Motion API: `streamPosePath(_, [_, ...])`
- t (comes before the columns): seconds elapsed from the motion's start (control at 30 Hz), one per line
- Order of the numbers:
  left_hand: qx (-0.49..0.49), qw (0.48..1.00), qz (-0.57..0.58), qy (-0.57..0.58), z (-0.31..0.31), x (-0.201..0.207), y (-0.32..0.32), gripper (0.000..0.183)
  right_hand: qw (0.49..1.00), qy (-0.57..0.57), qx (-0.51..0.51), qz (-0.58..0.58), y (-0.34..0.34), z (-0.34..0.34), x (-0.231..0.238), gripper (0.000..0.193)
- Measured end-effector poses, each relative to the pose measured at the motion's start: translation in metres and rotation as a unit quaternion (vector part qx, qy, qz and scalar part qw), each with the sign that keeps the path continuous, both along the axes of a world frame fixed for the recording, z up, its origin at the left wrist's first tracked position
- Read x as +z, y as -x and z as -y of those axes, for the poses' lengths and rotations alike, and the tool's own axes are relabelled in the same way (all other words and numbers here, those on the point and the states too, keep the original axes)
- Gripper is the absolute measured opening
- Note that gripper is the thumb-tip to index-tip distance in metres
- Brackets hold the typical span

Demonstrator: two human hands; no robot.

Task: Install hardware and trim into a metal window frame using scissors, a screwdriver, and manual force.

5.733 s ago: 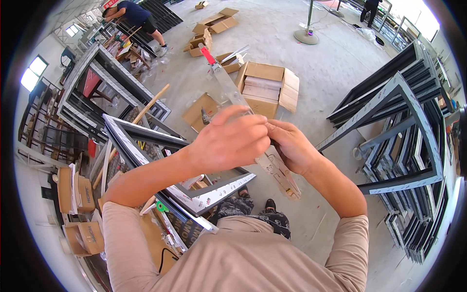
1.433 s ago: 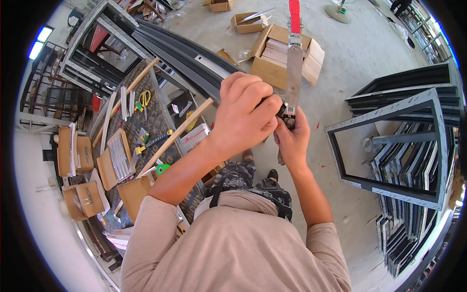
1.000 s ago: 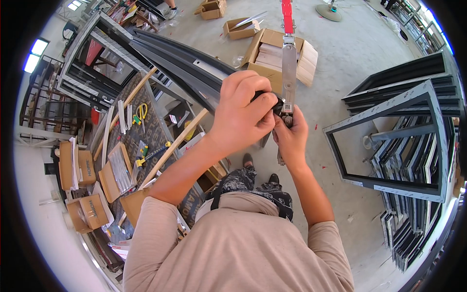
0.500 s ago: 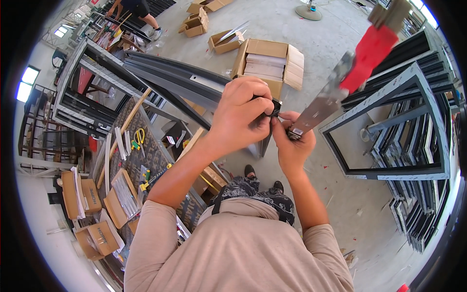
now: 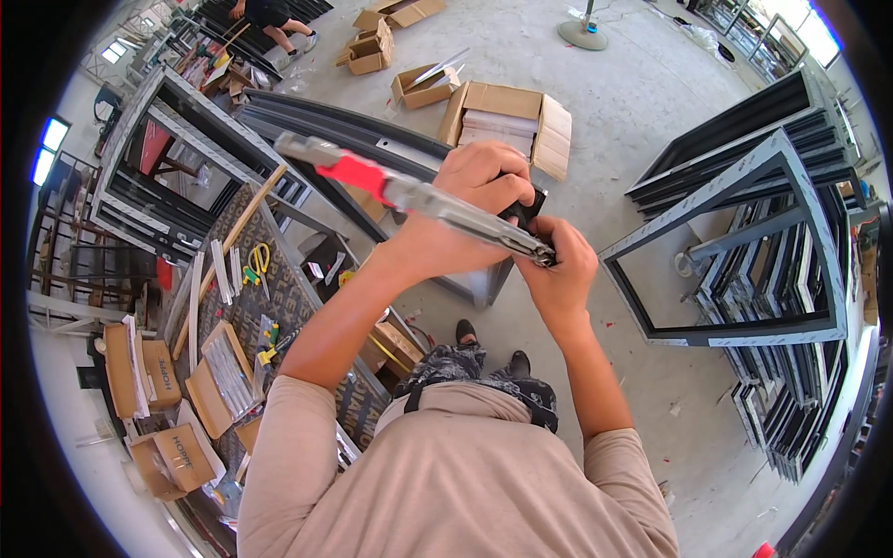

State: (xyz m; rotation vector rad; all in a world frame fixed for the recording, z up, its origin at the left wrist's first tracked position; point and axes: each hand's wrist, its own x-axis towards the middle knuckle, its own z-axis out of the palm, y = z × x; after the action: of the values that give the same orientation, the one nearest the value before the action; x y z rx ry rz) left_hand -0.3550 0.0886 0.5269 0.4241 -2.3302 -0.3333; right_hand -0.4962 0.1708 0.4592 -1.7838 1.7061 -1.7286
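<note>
Metal bar in right hand, left hand curled, apparently round black piece

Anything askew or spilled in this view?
No spill shows. The red-marked metal bar slants in front of the left hand, its lower end at the right hand, so it looks askew; small scraps litter the floor.

A workshop is seen, marked out by what is gathered on and around a workbench. On the bench, scissors, a yellow-handled tool and pale strips are laid out. Well to its right, dark frames are stacked in quantity. Beyond the bench, opened cardboard cartons are spread over a grey floor.
</note>
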Motion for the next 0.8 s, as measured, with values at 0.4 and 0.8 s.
streamPosePath(0.4, [0.048, 0.998, -0.006, -0.051, -0.004, 0.006, -0.009, 0.029, 0.99, 0.013, 0.04, 0.133, 0.02, 0.017, 0.013, 0.014])
streamPosePath(0.8, [0.012, 0.991, 0.072, -0.109, 0.02, 0.019, -0.009, 0.016, 0.787, -0.206, 0.205, 0.544, 0.028, 0.034, 0.011, 0.015])
